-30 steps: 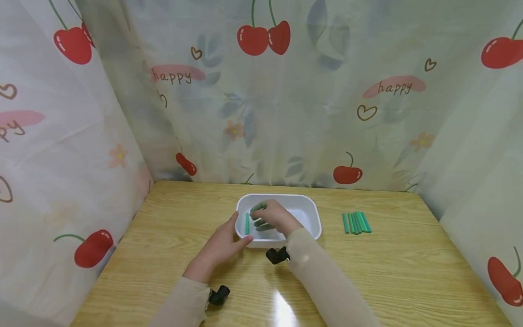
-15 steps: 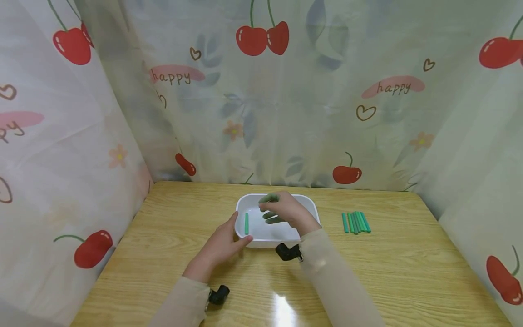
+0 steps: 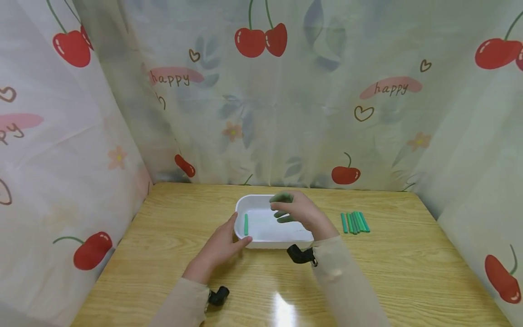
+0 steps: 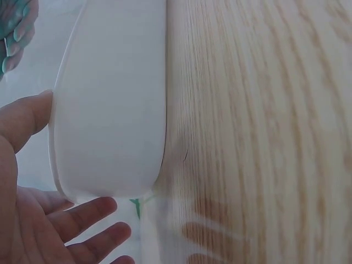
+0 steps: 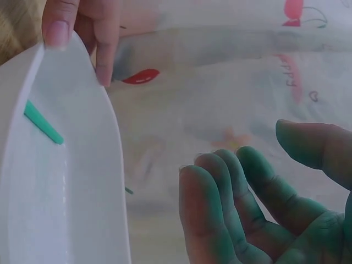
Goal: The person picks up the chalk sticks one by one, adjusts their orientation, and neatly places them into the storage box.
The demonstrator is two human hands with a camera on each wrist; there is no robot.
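Note:
A white plastic tray (image 3: 265, 245) stands on the table, with one short green stick (image 3: 246, 225) lying at its left end. My left hand (image 3: 220, 243) holds the tray's near left corner. In the left wrist view its thumb (image 4: 33, 115) rests on the rim while the fingers (image 4: 82, 217) reach round the end wall. Over the right part of the tray hovers my right hand (image 3: 302, 211), with nothing in it. Its fingers (image 5: 203, 203) are loosely bent and spread from the thumb, and look green-tinted in the right wrist view.
To the right of the tray, several green sticks (image 3: 355, 222) lie side by side in a row on the wooden table (image 3: 408, 263). A cherry-print curtain (image 3: 286, 113) hangs behind the table and along both sides.
My right hand has moved right and slightly up, away from the green stick in the tray. The left hand and the tray stay in place.

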